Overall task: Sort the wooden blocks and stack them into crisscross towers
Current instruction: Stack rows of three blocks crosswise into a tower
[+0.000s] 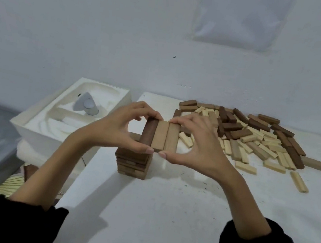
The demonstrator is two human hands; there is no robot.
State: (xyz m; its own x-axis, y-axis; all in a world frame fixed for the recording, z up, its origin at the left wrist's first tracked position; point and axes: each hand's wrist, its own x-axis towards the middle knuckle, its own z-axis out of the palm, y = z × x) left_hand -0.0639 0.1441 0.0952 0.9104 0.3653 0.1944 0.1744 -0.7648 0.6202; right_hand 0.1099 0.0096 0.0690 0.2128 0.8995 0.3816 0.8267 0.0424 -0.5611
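A crisscross tower of brown wooden blocks (132, 163) stands on the white table (174, 205), left of centre. Just above it is a row of three blocks (160, 134), one dark and two tan, lying side by side. My left hand (118, 124) pinches the row's left part between thumb and fingers. My right hand (195, 142) pinches its right part the same way. Whether the row touches the tower top is hidden by my thumbs. A loose pile of dark, tan and pale blocks (256, 137) spreads over the table's far right.
A white moulded foam box (69, 116) holding a grey object stands left of the table, close to the tower. A pale wall rises behind. Grey bedding and a striped cloth lie at the lower left. One pale block (298, 181) lies apart near the right edge.
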